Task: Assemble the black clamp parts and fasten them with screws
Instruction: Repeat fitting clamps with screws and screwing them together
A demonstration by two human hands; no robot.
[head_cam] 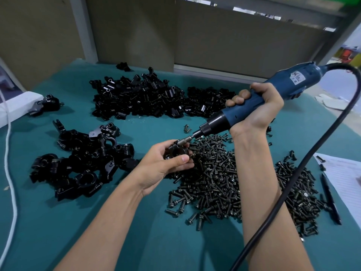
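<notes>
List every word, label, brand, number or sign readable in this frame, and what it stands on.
Nothing can be read with confidence.
White sticker on the blue electric screwdriver: a dark logo and a few characters, turned sideways, too blurred to read.
Sheet of paper at the right: faint ruled lines or print, too small to read.
No text visible on the clamp parts, screws or pen.

electric screwdriver (234,114) | white label (298,77): logo, characters unreadable | paper sheet (345,173): illegible
</notes>
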